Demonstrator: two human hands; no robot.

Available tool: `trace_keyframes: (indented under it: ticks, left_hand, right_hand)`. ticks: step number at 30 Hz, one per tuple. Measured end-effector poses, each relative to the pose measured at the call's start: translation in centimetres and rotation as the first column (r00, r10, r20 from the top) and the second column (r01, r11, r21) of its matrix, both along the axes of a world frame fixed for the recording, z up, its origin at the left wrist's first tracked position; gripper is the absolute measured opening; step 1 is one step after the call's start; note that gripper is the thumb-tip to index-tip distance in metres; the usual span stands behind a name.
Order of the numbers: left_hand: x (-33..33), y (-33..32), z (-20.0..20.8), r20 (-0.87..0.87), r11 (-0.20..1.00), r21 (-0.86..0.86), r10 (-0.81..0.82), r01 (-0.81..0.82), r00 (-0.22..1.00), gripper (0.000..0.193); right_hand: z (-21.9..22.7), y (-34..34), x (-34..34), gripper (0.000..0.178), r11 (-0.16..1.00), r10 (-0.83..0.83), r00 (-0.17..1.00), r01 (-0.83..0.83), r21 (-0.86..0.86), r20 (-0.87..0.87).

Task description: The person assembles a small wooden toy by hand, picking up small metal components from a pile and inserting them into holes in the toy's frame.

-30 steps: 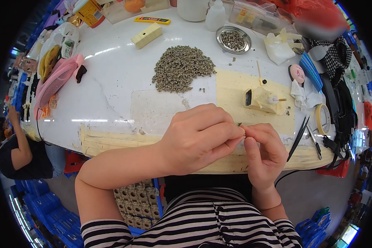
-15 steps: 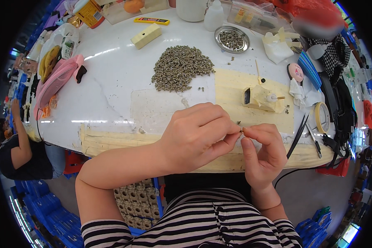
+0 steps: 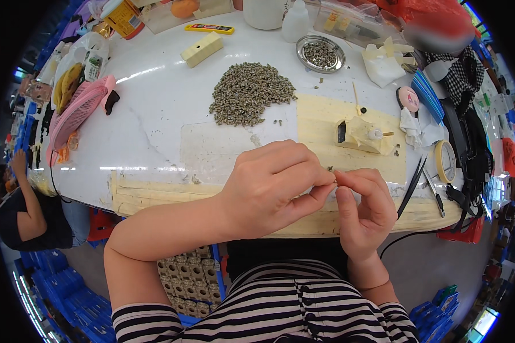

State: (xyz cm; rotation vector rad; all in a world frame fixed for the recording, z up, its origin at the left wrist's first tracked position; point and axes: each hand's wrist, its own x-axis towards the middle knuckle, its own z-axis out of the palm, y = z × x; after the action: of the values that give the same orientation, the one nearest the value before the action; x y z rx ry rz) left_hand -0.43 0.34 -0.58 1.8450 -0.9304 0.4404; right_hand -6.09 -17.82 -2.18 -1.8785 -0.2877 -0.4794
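My left hand (image 3: 274,188) is pinched, its thumb and forefinger tips meeting the fingertips of my right hand (image 3: 367,208) over the table's near edge. Between them is a tiny metal part, mostly hidden by the fingers. A small greenish-grey metal piece (image 3: 330,168) shows just beyond the fingertips; whether it is held or lies on the table I cannot tell. Farther off lies a big heap of small metal parts (image 3: 252,94), with a few loose ones at its right edge. A tape-wrapped block (image 3: 357,137) with a white-tipped nozzle sits on the yellowish sheet beyond my right hand.
A round metal dish (image 3: 320,54) of similar parts stands at the back, beside a white squeeze bottle (image 3: 296,22). Right of my hands are black tweezers (image 3: 412,186), a knife (image 3: 434,192) and a tape roll (image 3: 445,162). A pink mesh bag (image 3: 80,111) lies left. Another person (image 3: 31,208) sits far left.
My fingertips have drawn slightly closer together, covering more of the tiny part. The other person's arm at far left has shifted lower. The heap and tools have stayed put.
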Motion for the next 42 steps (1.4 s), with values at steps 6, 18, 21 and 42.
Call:
trace_keyframes:
  ticks: [6,18,21,42]
  left_hand:
    - [0.01,0.04,-0.02,-0.001,1.000,0.010,-0.013,0.013,1.000,0.021]
    - [0.21,0.10,-0.11,-0.005,0.999,0.035,0.018,-0.018,1.000,0.021]
    - [0.13,0.00,-0.14,-0.008,1.000,-0.003,0.010,-0.010,1.000,0.022]
    - [0.30,0.02,-0.27,-0.009,0.999,0.048,-0.004,0.004,1.000,0.022]
  right_hand:
    - [0.05,0.00,0.06,0.018,0.998,0.020,0.999,-0.018,0.052,-0.038]
    - [0.32,-0.02,0.01,0.023,0.997,0.008,0.996,-0.001,-0.076,0.092]
    - [0.24,0.01,-0.01,0.023,0.998,-0.005,0.998,0.009,-0.055,0.064]
    - [-0.01,-0.07,-0.21,0.020,0.999,0.011,0.999,-0.013,0.037,0.038]
